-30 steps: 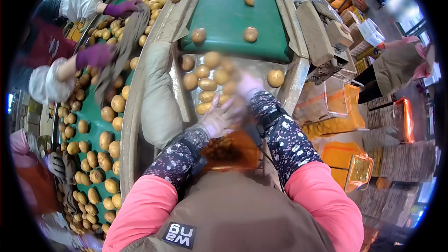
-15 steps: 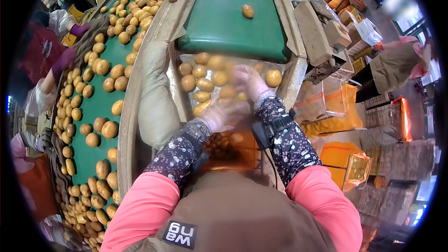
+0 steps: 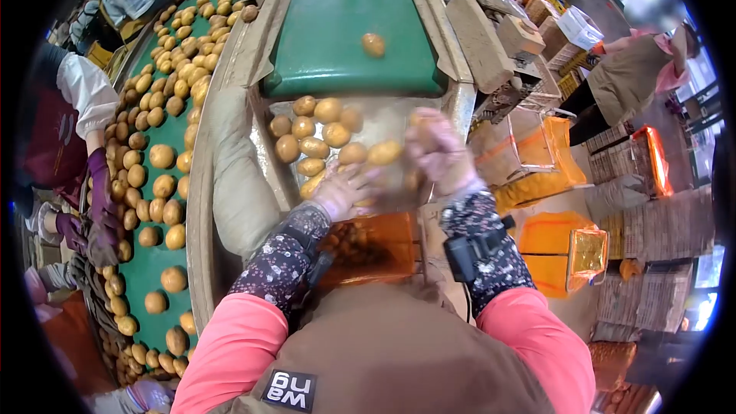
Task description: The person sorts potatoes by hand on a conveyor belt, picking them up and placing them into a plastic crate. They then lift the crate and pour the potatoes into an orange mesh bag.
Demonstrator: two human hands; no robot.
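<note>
Standing by the line. A moment ago this person had both hands bunched together at the near edge of the potatoes [image 3: 318,134] heaped in the metal tray [image 3: 462,100]. Now they've split. The left hand [image 3: 343,188] is still down on the near potatoes, fingers spread and flat, gripping nothing. The right hand [image 3: 438,149] has swung out and up toward the tray's right rim. It's a blur, fingers look loosely curled, and I honestly can't tell if there's a potato in it.

So right now only the left hand is on the pile, which sits at the lip just above the orange bag [image 3: 376,249]. That bag already has potatoes in it, tucked against the person's front. One more potato [image 3: 373,44] has rolled further down the green belt [image 3: 337,38] since a second ago, with two more well behind it.

Room-wise it's tight at the sides, with a metal rim on the right and a grey padded sack [image 3: 238,176] along the left. The belt end closes off the far side. The bare patch is on the right of the tray, around the right hand. A co-worker's purple glove [image 3: 100,176] is busy at the other belt [image 3: 149,261], well clear.
</note>
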